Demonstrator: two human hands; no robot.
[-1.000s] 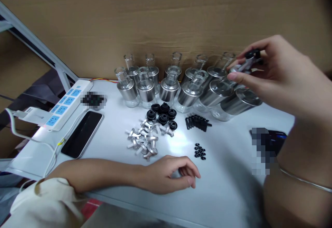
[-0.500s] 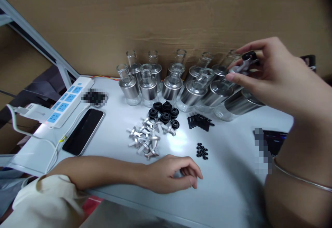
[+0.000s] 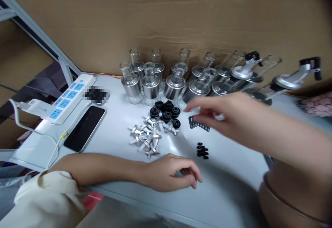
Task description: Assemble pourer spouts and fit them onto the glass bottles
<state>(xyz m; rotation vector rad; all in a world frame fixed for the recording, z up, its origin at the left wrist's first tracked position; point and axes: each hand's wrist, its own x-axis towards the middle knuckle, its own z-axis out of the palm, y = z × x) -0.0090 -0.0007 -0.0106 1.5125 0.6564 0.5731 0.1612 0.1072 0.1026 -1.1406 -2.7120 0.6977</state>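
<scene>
My right hand (image 3: 220, 112) is in the air above the small black levers (image 3: 201, 124), its thumb and fingers apart with nothing visible between them. It covers part of the levers. My left hand (image 3: 173, 174) rests at the table's front, fingers loosely curled, holding nothing. Left of the levers lie black rubber stoppers (image 3: 166, 116) and a pile of silver pourer spouts (image 3: 147, 139). Small black caps (image 3: 202, 151) lie in a cluster nearer me. One silver pourer with a black lever (image 3: 243, 68) sits on a bottle; another such pourer (image 3: 292, 79) tops a bottle at the far right.
Glass bottles with metal sleeves (image 3: 151, 87) stand in two rows along the cardboard wall (image 3: 166, 17). On the left are a phone (image 3: 85, 128), a white power strip (image 3: 70, 100) and a cable (image 3: 55, 153). A pink patterned item (image 3: 317, 104) is at the right edge.
My right hand has let go of the pourer at the bottle and moved left and down to above the black levers. The pourer stays on the bottle. My left hand has not moved.
</scene>
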